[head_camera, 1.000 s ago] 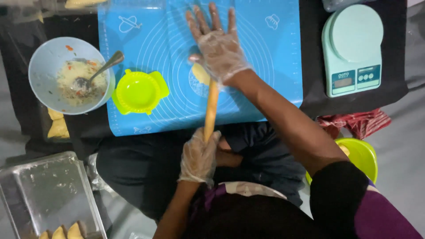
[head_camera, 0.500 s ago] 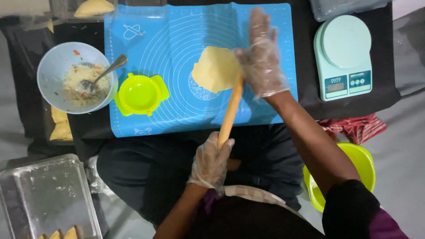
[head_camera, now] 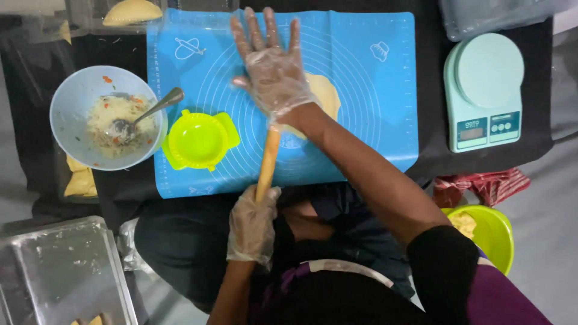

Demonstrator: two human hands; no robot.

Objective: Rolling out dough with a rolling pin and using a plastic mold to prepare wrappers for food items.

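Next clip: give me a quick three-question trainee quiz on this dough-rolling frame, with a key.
1. True or false: the right hand lies flat, fingers spread, on the far end of the wooden rolling pin.
2. What does the left hand grip?
A. the spoon
B. the near end of the rolling pin
C. the green dumpling press
3. Fill in: the spoon rests in the pale bowl of ____.

Key
1. True; the dough shows beside that hand on the blue mat.
2. B; the green dumpling press sits untouched on the mat.
3. Filling, a shredded pale mix with orange bits.
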